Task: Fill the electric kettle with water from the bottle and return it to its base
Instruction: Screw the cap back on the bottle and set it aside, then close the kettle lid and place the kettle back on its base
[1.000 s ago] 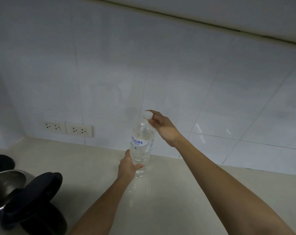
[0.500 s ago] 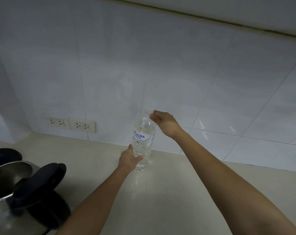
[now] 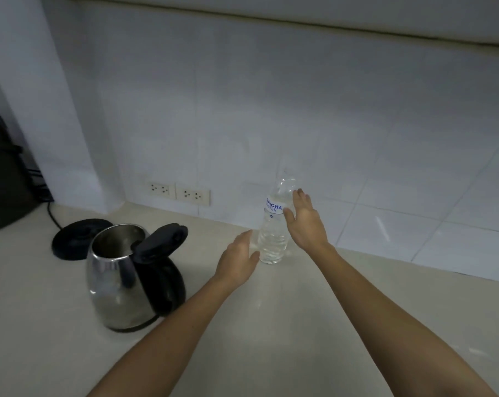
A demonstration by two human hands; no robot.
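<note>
Both hands have let go: left hand (image 3: 238, 257) and right hand (image 3: 305, 222) flank the upright bottle (image 3: 274, 233), fingers loosely spread. Open-lidded kettle (image 3: 122, 279) sits on bench (image 3: 271, 325) beside its base (image 3: 76, 237).

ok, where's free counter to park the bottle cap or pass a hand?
Bare counter lies right of the bottle, along the tiled wall, and in front between the two forearms. Crowded on the left: the open kettle stands just in front of its base, with a dark appliance in the corner behind.
</note>
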